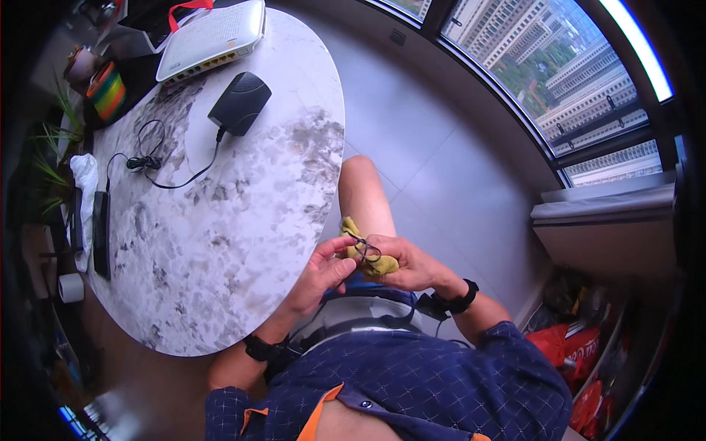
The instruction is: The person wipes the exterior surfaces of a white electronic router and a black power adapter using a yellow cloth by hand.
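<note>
Over my lap, beside the table's edge, my right hand (405,264) grips a folded yellow-green cloth (381,265). A thin dark cord or band (368,249) lies in loops across the cloth. My left hand (328,267) meets it from the other side, its fingertips at the cord; whether they pinch it is unclear. On the marbled oval table (248,220) a black power adapter (241,103) lies with its cable (201,171) partly bundled. The cable runs towards a flat black device (101,234) at the table's far left edge.
A white router (212,41) stands at the table's top end, near a striped pot (106,91). A crumpled white plastic bag (84,176) and a white roll (71,288) are at the left. Red bags (579,353) lie low at the right, below a window (551,71).
</note>
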